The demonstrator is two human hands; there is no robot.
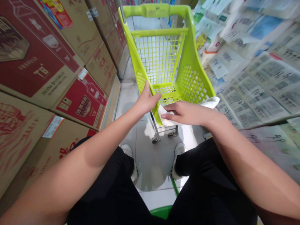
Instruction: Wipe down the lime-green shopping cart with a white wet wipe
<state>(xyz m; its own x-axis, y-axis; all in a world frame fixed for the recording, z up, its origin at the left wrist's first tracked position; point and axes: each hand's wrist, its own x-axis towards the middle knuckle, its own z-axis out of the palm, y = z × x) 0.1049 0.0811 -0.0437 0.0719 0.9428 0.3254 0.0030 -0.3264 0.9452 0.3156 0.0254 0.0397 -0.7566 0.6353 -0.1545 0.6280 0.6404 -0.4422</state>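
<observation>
A lime-green plastic shopping cart (187, 62) stands in the aisle just ahead of me, its basket bare inside. My left hand (146, 101) grips the cart's near left edge, thumb over the rim. My right hand (185, 113) lies with fingers flat on a white cloth (212, 102), pressing it against the cart's near lower edge. The cloth stretches along that edge to the right past my wrist. I am sitting or crouching, with black trousers and white shoes visible below.
Stacked cardboard cartons (47, 62) with red printing wall the left side. Shelving covered with newspaper sheets (257, 62) fills the right. The cart's castor wheels (156, 140) rest on pale floor tiles (150, 168). A green object (161, 212) shows between my legs.
</observation>
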